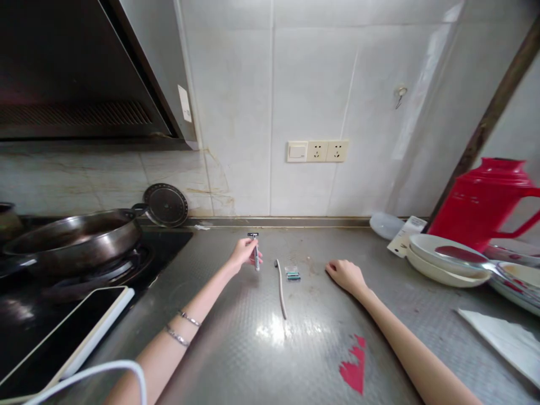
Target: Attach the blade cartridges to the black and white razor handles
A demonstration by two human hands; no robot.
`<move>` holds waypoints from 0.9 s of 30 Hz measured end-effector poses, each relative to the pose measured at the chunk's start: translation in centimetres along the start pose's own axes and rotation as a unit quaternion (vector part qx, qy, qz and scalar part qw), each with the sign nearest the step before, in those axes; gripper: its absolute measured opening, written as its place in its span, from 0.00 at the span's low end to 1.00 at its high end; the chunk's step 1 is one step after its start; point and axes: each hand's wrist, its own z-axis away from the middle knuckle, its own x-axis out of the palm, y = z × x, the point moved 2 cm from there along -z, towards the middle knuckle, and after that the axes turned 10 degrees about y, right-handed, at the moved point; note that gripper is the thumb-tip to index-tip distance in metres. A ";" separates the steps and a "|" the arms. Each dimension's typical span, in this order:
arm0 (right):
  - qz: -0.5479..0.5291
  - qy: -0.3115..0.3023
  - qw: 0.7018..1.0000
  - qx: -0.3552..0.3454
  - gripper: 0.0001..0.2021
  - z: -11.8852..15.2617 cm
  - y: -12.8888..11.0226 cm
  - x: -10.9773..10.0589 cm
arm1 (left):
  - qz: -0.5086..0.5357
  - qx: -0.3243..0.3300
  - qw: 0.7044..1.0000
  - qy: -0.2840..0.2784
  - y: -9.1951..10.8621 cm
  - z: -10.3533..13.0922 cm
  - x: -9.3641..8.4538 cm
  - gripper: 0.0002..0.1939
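My left hand [246,251] pinches a safety razor [256,256] by its grey handle, the dark head pointing up, above the metal counter [236,337]. To its right lies a thin, curved white stick [281,289] with a dark end; its kind is unclear. Beside that sits a small clear pack [292,273] with green-and-dark strips that look like razor cartridges. My right hand [346,274] rests on the counter right of the pack, fingers curled in, with nothing visible in them.
At left, a steel pan [80,242] stands on the black stove, with a phone-like device [71,337] and a white cable [113,367] in front. Right are a red thermos jug [481,208], stacked dishes [442,267] and white paper [502,337]. A red patch [355,368] marks the near counter.
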 end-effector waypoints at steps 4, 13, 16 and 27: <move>0.001 0.006 1.000 -0.004 0.20 0.0 0.0 0.0 | 0.109 -0.067 0.992 0.018 -0.6 -0.2 -0.5 0.09; 0.000 -0.007 1.000 0.004 0.21 -0.1 0.1 0.2 | 0.181 -0.209 0.961 -0.014 -3.6 -0.8 0.0 0.14; 0.001 -0.006 1.000 0.003 0.20 0.0 0.2 0.2 | 0.188 -0.221 0.957 -0.019 -3.9 -0.8 0.4 0.13; -0.001 -0.008 1.000 0.001 0.21 0.0 0.0 -0.1 | 0.185 -0.238 0.953 -0.027 -4.4 -0.8 1.1 0.15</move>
